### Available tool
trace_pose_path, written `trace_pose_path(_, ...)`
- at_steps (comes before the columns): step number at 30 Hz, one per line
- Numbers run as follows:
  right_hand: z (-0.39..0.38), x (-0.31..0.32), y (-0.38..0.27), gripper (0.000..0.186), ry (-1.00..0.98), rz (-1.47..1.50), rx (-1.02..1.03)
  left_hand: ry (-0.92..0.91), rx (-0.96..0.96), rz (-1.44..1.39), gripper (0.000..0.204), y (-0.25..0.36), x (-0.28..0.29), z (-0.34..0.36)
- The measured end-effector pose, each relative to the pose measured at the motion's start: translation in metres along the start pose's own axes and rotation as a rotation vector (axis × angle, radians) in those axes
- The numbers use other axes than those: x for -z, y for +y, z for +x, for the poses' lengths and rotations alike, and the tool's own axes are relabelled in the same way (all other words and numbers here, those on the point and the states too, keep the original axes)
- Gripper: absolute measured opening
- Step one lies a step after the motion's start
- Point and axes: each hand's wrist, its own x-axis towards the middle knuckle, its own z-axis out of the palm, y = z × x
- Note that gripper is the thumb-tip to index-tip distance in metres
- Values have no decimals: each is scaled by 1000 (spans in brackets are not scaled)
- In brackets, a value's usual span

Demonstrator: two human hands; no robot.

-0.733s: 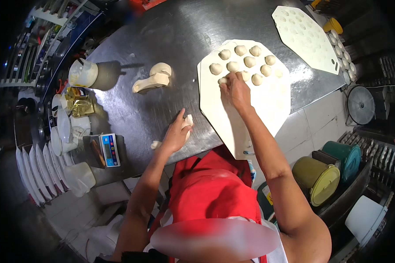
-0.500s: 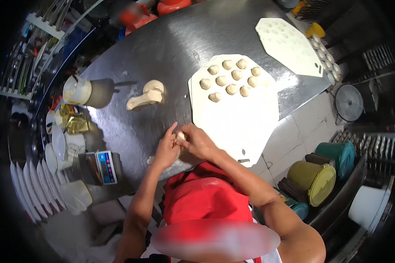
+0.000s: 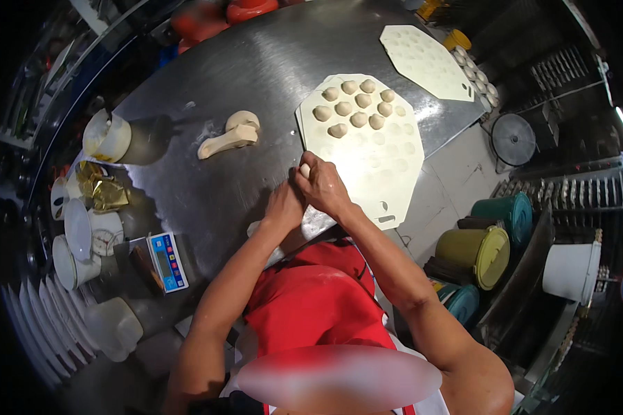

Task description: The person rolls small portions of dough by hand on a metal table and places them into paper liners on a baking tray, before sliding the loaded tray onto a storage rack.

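Note:
Low over the table's near side, beside the left edge of a pale board (image 3: 367,169), my two hands are pressed together. My right hand (image 3: 323,183) is closed around a small piece of dough (image 3: 304,169), whose pale end shows past the fingers. Against it lies my left hand (image 3: 285,205), its fingers mostly hidden behind the right one. Several small dough balls (image 3: 358,120) sit in rows at the board's far end; shallow round marks show on the rest. A thick dough strip leans on a rounded lump of dough (image 3: 239,135) to the left.
A second marked board (image 3: 426,62) lies at the far right of the metal table (image 3: 256,76). Leftward stand a white tub (image 3: 107,138), a gold packet (image 3: 107,190) and a digital scale (image 3: 166,261). Lidded buckets (image 3: 474,252) stand on the floor at right.
Both hands have moved up and right, to the board's edge, and closed together with the dough. My left fingers, visible before, are now mostly covered. The view has shifted slightly.

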Motion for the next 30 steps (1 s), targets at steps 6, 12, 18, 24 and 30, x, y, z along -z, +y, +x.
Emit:
trace_pose_path(6, 20, 13, 23, 26, -238, 123, 91, 145, -26, -474, 32, -35, -19, 33)
trace_pose_path(12, 122, 32, 124, 17, 115, -392, 373, 172, 73, -323, 61, -14, 3, 5)
trace_pose_path(18, 47, 15, 48, 16, -244, 54, 115, 235, 143, -676, 62, -10, 8, -21)
trace_pose_path(24, 39, 14, 34, 41, -217, 253, -19, 80, 97, -357, 31, -15, 14, -30)
trace_pose_path(30, -4, 12, 1, 49, -175, -33, -95, 110, -140, -212, 29, 20, 31, -32)
